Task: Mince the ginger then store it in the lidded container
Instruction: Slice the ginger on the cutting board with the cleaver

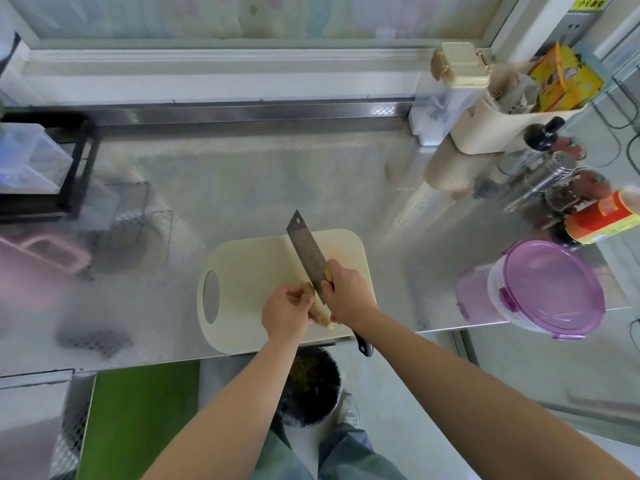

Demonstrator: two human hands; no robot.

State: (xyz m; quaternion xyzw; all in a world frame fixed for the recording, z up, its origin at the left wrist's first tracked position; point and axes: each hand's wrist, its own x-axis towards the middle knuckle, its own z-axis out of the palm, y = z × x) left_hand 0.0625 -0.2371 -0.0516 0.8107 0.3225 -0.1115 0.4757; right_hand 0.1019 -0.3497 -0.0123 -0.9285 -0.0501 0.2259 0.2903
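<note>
Left hand (285, 311) grips the ginger (320, 315) at frame centre, its length nearly parallel to the knife (306, 251) clenched in the right hand (346, 296) — blade just beside its frame-right flank.

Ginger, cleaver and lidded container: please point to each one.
ginger (320, 315), head view, its pale lower end.
cleaver (309, 252), head view, middle of the blade.
lidded container (552, 289), head view, centre of the purple lid.
</note>
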